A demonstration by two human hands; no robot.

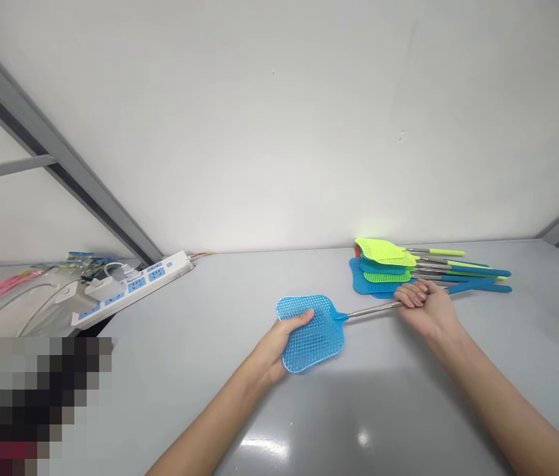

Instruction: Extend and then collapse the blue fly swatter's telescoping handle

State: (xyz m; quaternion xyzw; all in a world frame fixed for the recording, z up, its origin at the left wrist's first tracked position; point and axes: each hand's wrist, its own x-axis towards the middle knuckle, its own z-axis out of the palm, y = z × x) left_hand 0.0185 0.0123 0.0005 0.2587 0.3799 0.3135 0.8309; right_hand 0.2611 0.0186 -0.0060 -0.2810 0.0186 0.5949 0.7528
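Note:
A blue fly swatter (312, 337) with a mesh head and a thin metal shaft is held between both hands over the grey table. My left hand (282, 344) grips the head, thumb on top and the other fingers hidden beneath the mesh. Farther right, my right hand (428, 307) is wrapped round the swatter where the shaft meets its blue handle. Just behind that hand lies a pile of fly swatters (381, 251) in yellow, green and blue, their handles pointing right.
A white power strip (135, 291) with plugs and cables lies at the left. Beyond it are colourful plastic-wrapped items (12, 284). The grey table (185, 396) backs onto a white wall, with a metal frame (61, 145) at left. The lower left corner is pixelated.

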